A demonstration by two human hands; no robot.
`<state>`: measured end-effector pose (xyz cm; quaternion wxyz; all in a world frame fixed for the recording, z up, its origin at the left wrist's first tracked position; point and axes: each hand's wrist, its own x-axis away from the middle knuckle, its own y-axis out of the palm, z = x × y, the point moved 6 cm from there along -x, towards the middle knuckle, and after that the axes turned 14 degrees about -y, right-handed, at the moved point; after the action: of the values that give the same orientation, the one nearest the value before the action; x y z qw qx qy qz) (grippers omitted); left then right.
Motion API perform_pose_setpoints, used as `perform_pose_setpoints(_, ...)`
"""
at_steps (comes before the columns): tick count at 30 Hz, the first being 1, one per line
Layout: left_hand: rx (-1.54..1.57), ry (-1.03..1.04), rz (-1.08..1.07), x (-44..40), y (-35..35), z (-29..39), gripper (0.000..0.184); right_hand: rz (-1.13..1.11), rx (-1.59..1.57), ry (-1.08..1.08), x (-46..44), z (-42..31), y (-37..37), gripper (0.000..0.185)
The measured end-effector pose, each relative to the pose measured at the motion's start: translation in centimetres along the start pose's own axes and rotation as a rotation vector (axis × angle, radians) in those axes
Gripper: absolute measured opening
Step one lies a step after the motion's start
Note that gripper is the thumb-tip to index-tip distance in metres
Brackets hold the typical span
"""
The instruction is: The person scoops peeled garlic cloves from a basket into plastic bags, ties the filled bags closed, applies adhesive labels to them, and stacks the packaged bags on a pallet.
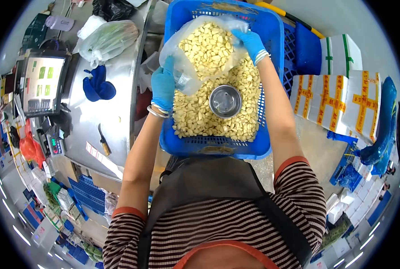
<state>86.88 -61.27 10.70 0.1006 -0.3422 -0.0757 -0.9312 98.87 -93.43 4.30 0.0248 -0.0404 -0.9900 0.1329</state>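
A blue plastic crate (168,144) is filled with peeled, pale yellow garlic cloves (191,119). Over its far part lies a clear plastic bag (189,85), its mouth spread wide, with many cloves inside. My left hand (163,85), in a blue glove, holds the bag's left edge. The bag's upper right edge is gripped by my right hand (251,43), also blue-gloved. An empty round metal bowl (225,101) rests on the loose cloves, nearer to me than the bag.
On the metal table (119,89) at left are a knife (103,140), a blue cloth item (98,84), a filled plastic bag (112,40) and a screen (42,84). White foam boxes (321,101) with yellow tape stand at right.
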Motion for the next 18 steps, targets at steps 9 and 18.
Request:
perform_pose_setpoints(9, 0.161, 0.362, -0.038, 11.1, -5.1, 11.0, 0.028, -0.193, -0.8, -0.329, 7.5, -26.1, -1.8, 0.035)
perform_pose_setpoints(18, 0.248, 0.56, 0.121, 36.7, -22.4, 11.9, 0.028, -0.473, -1.067, -0.722, 17.6, -37.8, 3.5, 0.022)
